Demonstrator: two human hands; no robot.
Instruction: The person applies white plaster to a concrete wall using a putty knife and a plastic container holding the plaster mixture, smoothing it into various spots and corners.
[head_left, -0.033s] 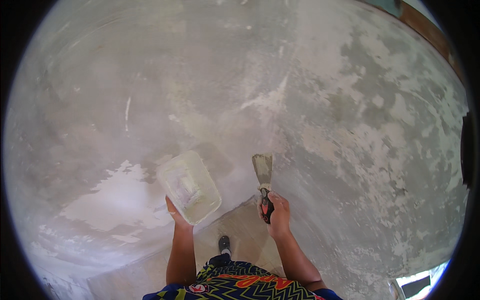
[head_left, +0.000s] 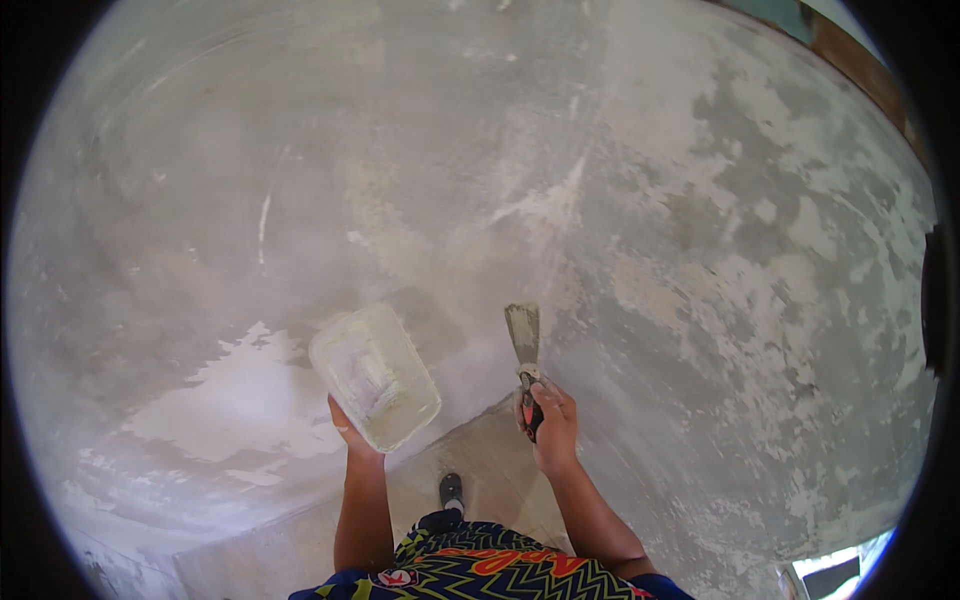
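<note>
My left hand point(head_left: 350, 428) is closed on the lower left edge of a pale rectangular plastic tub point(head_left: 405, 350), its fingers mostly hidden underneath. Whitish paste coats the tub's bottom and sides. In my right hand point(head_left: 556, 425) is a putty knife point(head_left: 523, 345), gripped by its black and red handle with the blade pointing away from me. Dried grey-beige residue covers that blade. Both things are held apart, in front of a grey plastered wall point(head_left: 450, 200); whether the blade touches the wall I cannot tell.
A bright white patch point(head_left: 240, 400) marks the wall left of the tub, and mottled pale patches point(head_left: 760, 290) spread on the right. Tiled floor point(head_left: 420, 490) lies below, with my shoe point(head_left: 451, 490) on it. A brown edge point(head_left: 865, 65) curves at upper right.
The wall marks sit slightly farther right in the picture. Tub and putty knife appear a little farther left, and both grips are unchanged.
</note>
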